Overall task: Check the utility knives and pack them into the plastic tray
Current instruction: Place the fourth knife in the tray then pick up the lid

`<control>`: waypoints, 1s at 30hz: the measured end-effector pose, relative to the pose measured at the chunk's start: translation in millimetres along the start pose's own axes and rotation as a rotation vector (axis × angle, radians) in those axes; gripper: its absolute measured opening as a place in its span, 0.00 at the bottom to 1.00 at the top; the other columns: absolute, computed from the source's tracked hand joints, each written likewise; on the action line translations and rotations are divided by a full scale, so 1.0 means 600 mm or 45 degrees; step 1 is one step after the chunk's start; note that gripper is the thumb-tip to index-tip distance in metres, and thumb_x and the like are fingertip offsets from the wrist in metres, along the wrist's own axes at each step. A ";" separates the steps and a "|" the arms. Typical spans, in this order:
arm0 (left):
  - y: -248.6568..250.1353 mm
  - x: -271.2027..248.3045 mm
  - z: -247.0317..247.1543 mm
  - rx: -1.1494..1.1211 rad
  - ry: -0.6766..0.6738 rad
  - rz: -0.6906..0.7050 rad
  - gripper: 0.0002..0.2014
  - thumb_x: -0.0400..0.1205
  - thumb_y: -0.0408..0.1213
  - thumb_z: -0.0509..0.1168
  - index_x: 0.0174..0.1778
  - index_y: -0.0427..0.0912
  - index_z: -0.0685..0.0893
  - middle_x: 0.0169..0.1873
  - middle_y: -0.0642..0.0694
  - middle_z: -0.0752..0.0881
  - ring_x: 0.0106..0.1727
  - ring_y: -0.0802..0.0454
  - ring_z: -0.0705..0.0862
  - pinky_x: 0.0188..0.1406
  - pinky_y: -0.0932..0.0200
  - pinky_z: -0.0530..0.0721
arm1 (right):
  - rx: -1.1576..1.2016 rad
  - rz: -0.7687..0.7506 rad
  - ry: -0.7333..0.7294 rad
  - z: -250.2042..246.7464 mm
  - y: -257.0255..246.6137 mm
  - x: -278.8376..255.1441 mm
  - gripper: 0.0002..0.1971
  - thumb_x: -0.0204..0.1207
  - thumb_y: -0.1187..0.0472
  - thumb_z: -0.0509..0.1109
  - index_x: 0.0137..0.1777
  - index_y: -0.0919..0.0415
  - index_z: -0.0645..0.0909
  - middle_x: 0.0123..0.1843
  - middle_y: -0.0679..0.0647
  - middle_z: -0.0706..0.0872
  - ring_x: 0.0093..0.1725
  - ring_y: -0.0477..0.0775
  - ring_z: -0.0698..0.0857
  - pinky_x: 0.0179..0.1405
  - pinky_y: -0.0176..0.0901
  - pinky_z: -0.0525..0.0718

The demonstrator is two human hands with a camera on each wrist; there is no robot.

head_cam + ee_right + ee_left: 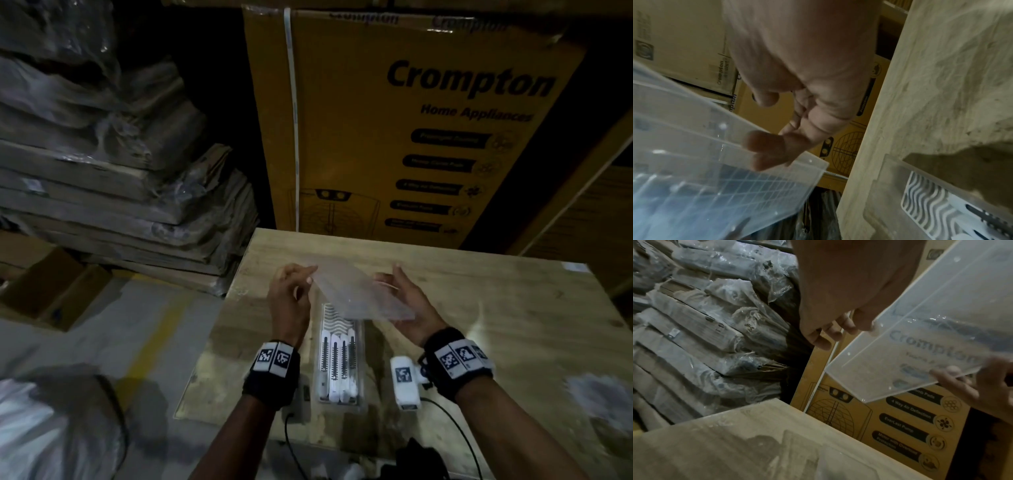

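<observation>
A clear plastic tray lies on the wooden table and holds several white utility knives side by side, also seen at the lower right of the right wrist view. Above its far end both hands hold a clear plastic lid, tilted. My left hand pinches the lid's left edge. My right hand grips the right edge, and its fingers show through the lid from underneath.
A tall yellow Crompton carton stands right behind the table. Plastic-wrapped flat cardboard bundles are stacked on the left. A white tagged device with a black cable lies right of the tray. The table's left edge drops to a concrete floor.
</observation>
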State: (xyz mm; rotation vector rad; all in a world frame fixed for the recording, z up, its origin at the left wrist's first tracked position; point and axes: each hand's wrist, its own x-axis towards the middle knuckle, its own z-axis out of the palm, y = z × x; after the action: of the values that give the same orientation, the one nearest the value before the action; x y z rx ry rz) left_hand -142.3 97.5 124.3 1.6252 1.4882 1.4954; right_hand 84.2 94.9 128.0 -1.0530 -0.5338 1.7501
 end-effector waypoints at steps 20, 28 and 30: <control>-0.152 -0.135 0.017 0.222 -0.681 -0.649 0.31 0.82 0.31 0.72 0.82 0.39 0.71 0.69 0.41 0.85 0.70 0.44 0.83 0.67 0.49 0.83 | -1.274 -0.032 0.314 -0.047 0.176 -0.007 0.27 0.70 0.74 0.81 0.69 0.67 0.79 0.56 0.59 0.86 0.58 0.61 0.87 0.59 0.53 0.87; -0.186 -0.149 0.028 0.291 -0.649 -0.612 0.28 0.76 0.29 0.72 0.75 0.45 0.81 0.66 0.47 0.88 0.51 0.53 0.92 0.55 0.47 0.91 | -1.522 -0.097 0.386 -0.059 0.220 0.005 0.34 0.70 0.67 0.83 0.76 0.67 0.77 0.68 0.64 0.87 0.66 0.63 0.86 0.66 0.56 0.85; -0.176 -0.142 0.030 0.368 -0.670 -0.594 0.27 0.79 0.31 0.70 0.75 0.49 0.81 0.62 0.51 0.89 0.52 0.50 0.92 0.54 0.49 0.90 | -1.533 -0.097 0.394 -0.065 0.226 0.009 0.34 0.69 0.64 0.84 0.75 0.65 0.77 0.68 0.63 0.87 0.66 0.63 0.86 0.66 0.58 0.86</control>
State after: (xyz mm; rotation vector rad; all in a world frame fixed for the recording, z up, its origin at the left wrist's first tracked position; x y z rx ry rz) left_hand -151.0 57.8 -6.1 1.5188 1.6574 0.5662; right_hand 45.5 39.1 4.2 -2.0185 -1.4701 1.0584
